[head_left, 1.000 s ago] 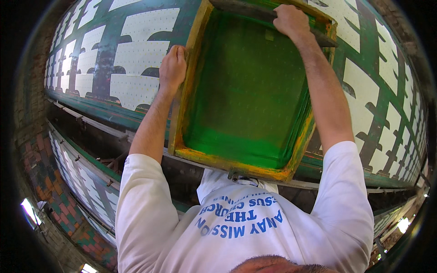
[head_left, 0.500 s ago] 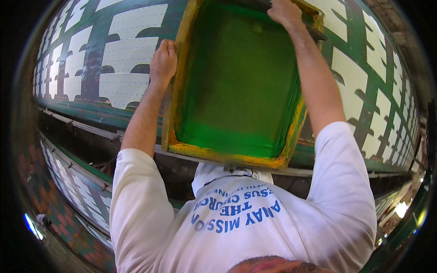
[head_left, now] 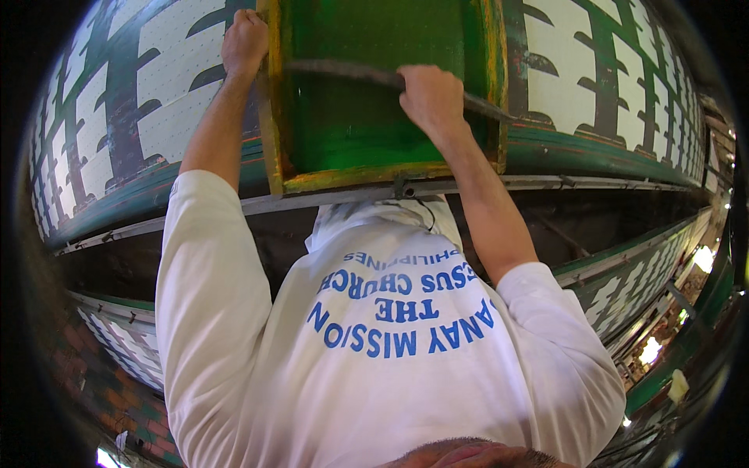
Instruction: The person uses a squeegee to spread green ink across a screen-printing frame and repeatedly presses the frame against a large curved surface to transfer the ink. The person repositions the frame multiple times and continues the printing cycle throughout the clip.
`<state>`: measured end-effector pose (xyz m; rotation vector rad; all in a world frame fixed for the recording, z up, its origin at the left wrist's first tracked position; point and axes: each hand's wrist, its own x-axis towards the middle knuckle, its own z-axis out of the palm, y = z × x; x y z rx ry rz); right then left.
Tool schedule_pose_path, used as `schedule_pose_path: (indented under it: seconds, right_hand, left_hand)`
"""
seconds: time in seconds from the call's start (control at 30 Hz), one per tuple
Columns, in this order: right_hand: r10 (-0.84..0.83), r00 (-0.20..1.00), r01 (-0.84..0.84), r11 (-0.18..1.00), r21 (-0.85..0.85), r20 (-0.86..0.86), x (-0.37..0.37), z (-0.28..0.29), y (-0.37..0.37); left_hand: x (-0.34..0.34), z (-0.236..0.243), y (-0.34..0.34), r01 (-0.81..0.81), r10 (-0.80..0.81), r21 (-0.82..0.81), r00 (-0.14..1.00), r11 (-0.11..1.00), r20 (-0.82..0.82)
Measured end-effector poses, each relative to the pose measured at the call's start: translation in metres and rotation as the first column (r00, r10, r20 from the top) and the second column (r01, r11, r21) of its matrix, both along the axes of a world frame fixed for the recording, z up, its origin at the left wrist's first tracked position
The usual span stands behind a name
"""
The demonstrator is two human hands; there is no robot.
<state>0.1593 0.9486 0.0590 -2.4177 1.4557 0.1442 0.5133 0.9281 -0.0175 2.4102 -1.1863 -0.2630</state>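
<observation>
A screen-printing frame [head_left: 367, 178] with yellow-stained wooden sides lies on the long table. Its mesh [head_left: 359, 132] is green, darker toward the far part. My left hand [head_left: 245, 43] is closed on the frame's left side, near the top of the view. Inside the frame, my right hand [head_left: 433, 97] grips a long dark squeegee [head_left: 335, 70] near its middle. The squeegee lies slantwise across the mesh, its left end farther away and its right end near the right side. Its left part is blurred by motion.
White cut pieces [head_left: 175, 90] with dark notches lie in rows on the green table, left and right of the frame. A metal rail [head_left: 608, 183] runs along the table's near edge. Behind me, another table [head_left: 129, 351] bears similar white pieces. Bricks [head_left: 101, 394] pave the floor at lower left.
My right hand has drawn the squeegee from the far end of the frame toward me. The whole view has shifted, with the frame now higher in it. My left hand keeps its hold.
</observation>
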Motion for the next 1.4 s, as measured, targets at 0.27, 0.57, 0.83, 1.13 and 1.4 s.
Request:
schedule_pose_path:
  seconds: [0.27,0.57,0.83,1.13,1.4]
  right_hand:
    - [0.117,0.957,-0.085,0.988,-0.126,0.267,-0.037,-0.006,0.105]
    - [0.213,0.974,-0.186,0.946,0.266,-0.077,-0.04,0.023,0.091]
    - [0.215,0.917,-0.308,0.916,0.256,0.335,-0.089,0.015,0.127]
    - [-0.114,0.877,0.068,0.991,0.114,0.467,-0.197,-0.005,0.028]
    - [-0.336,0.859,0.273,0.939,0.21,0.386,-0.213,-0.048,-0.011]
  left_hand:
    - [0.008,-0.009,-0.001,0.065,-0.066,0.029,0.998,0.997,0.018]
    - [-0.006,0.009,-0.001,-0.001,0.0,0.083,1.0,0.997,0.023]
    - [-0.019,0.027,0.0,-0.078,0.074,0.092,0.996,0.993,0.051]
    - [-0.018,0.024,-0.003,-0.114,0.103,0.082,0.987,0.99,0.126]
    - [-0.018,0.029,-0.002,-0.117,0.107,0.085,0.988,0.99,0.11]
